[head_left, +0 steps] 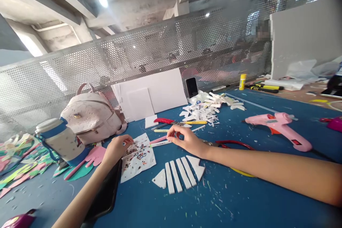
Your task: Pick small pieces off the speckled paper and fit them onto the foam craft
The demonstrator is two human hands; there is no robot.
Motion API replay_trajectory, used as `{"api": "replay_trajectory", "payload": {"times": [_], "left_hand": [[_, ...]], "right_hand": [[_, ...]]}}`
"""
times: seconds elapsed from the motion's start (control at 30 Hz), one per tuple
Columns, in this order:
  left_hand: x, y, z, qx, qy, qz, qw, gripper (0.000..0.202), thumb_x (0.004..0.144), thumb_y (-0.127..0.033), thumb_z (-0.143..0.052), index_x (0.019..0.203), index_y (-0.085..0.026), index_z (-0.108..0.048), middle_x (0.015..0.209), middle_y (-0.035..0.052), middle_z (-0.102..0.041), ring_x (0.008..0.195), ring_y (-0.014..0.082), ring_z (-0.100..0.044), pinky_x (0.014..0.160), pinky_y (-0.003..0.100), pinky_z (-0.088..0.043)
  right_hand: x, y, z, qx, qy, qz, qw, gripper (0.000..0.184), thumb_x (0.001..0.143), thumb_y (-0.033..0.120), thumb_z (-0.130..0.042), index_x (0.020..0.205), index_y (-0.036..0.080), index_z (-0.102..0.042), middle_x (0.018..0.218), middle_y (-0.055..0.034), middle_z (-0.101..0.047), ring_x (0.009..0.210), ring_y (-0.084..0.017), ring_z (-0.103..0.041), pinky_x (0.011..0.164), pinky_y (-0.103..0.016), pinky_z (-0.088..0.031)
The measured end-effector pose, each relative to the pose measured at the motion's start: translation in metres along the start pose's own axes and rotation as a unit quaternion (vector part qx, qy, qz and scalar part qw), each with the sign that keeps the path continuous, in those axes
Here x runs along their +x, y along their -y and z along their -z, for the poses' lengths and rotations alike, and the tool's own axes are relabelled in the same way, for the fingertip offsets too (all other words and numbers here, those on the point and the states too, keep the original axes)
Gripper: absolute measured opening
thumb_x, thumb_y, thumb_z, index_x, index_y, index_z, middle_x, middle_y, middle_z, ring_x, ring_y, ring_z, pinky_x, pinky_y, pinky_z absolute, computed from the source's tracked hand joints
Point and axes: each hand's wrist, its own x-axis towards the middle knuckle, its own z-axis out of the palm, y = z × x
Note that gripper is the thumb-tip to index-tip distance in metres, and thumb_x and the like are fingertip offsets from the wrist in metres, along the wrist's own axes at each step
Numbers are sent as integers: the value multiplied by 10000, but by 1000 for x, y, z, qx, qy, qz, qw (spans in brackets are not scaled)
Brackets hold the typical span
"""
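Observation:
Over the left side of a white sheet of paper (143, 162) scattered with small multicoloured bits is my left hand (119, 146), its fingers curled together; anything between them is too small to tell. My right hand (188, 141) is closed in a pinch to the right of the paper. At its fingertips ends a slim pink stick (159, 140), but whether the fingers grip it I cannot tell. A white pen-like stick (161, 143) lies just below. Nearer me, flat white pieces form a fish-bone shape: a triangular head (160, 179), several strips (175, 174) and a notched tail (196, 166).
A pink glue gun (280, 128) lies right, beyond my forearm. Red-handled pliers (164, 120), a yellow cutter (196, 122) and white scraps (204, 108) lie behind my hands. Left are a tumbler (60, 142), backpack (92, 114) and foam scraps (24, 167); a black tablet-like object (104, 196) lies under my left forearm.

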Motion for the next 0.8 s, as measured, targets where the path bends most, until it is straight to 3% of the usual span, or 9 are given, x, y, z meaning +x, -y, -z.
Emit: {"api": "replay_trajectory", "payload": {"times": [0.2, 0.47, 0.8], "left_hand": [[-1, -7, 1, 8, 19, -15, 1000, 196, 790, -336, -536, 814, -228, -698, 842, 33, -745, 786, 220, -667, 682, 266, -427], [-5, -10, 5, 37, 43, -30, 998, 181, 773, -229, -530, 799, -235, -709, 877, 32, -734, 797, 226, -661, 707, 285, -427], [-6, -15, 4, 49, 32, -37, 998, 190, 771, -189, -525, 798, -217, -712, 894, 48, -731, 823, 220, -658, 712, 279, -440]], "right_hand": [[0, 0, 0, -9, 6, 1, 1000, 102, 909, 271, -580, 853, 201, -627, 879, -25, -642, 797, -149, -573, 700, -280, -445], [0, 1, -1, -23, 13, 4, 1000, 108, 917, 285, -569, 862, 206, -618, 886, -28, -642, 813, -156, -579, 717, -293, -458], [0, -1, 0, -17, 15, 6, 1000, 98, 915, 273, -573, 871, 205, -629, 885, -21, -637, 804, -148, -574, 707, -286, -446]]}}
